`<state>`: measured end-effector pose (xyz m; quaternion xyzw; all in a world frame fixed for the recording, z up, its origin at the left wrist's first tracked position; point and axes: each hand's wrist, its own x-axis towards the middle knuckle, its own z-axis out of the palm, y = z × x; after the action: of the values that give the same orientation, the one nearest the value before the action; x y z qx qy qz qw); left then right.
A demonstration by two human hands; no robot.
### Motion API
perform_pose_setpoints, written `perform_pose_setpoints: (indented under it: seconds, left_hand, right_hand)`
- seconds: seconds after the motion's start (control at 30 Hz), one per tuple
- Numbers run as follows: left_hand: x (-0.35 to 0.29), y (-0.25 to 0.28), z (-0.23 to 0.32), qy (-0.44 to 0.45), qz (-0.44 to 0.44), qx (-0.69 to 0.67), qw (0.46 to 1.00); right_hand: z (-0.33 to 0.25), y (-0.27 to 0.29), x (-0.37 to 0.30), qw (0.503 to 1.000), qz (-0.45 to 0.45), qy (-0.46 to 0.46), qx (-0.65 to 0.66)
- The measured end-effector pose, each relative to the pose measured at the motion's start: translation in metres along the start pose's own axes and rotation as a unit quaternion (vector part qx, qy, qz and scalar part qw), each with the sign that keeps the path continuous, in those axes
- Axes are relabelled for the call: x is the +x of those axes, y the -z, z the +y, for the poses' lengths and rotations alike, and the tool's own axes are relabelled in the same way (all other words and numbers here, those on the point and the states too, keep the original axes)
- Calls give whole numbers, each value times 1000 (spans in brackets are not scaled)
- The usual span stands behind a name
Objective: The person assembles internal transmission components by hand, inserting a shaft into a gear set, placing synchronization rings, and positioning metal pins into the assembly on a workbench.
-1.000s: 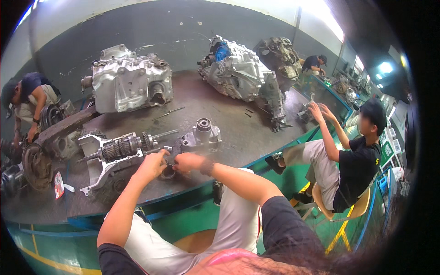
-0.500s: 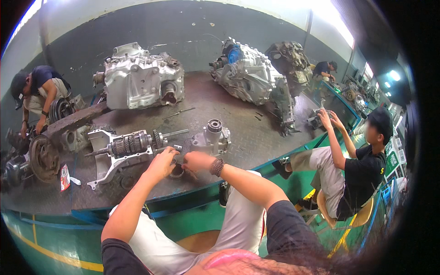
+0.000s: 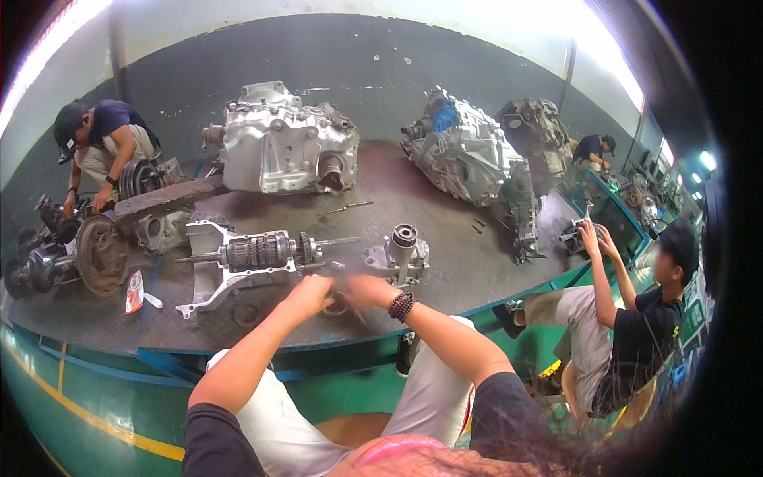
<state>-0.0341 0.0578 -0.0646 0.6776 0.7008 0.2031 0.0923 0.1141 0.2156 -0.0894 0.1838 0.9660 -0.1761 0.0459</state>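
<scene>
My left hand [image 3: 307, 299] is over the near part of the bench, its fingers curled together beside a dark toothed ring [image 3: 335, 305]. What those fingers hold, if anything, is hidden. Close on its right, my right hand [image 3: 369, 292], with a beaded bracelet at the wrist, is smeared by motion. A small silver cylinder [image 3: 338, 264] lies just beyond both hands. Left of them rests an open gearbox housing [image 3: 208, 289] with a gear shaft [image 3: 262, 252] in it. Beyond my right hand stands a silver housing [image 3: 407, 258] with a round upright neck.
Large silver gearboxes [image 3: 278, 143] [image 3: 461, 151] stand at the back of the metal bench [image 3: 381, 183]. A thin rod [image 3: 344, 208] lies before them. A red-and-white packet [image 3: 134, 292] and a rusty disc [image 3: 107, 250] are at left. Co-workers handle parts on both sides.
The view has shifted, so the bench things appear further right. My hands have drawn slightly nearer me over the ring. The silver cylinder now shows clear of my left fingertips.
</scene>
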Motion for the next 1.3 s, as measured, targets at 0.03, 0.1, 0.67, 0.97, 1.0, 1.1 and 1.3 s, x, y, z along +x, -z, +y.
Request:
perform_pose_setpoints:
  seconds: [0.03,0.1,0.67,0.97,1.0,1.1,1.3]
  left_hand:
    - [-2,-1,0,16,-3,6,1000]
    - [-4,-2,-2,34,-3,14,999]
    - [3,-6,-11,125,-27,-23,992]
    - [4,4,-2,60,56,-51,995]
    - [2,-2,-4,55,57,-40,996]
    - [12,-7,6,30,61,-19,998]
    - [5,0,-1,82,76,-66,992]
  right_hand:
    - [-4,2,-2,1000,1,5,-1]
    - [-11,6,-7,1000,30,-8,-1]
    - [-17,12,-8,1000,-1,-28,11]
    - [-7,18,2,1000,23,-1,-17]
    - [0,6,9,997,71,26,-7]
    - [19,-6,15,990,125,63,23]
    - [-18,24,-8,990,114,61,55]
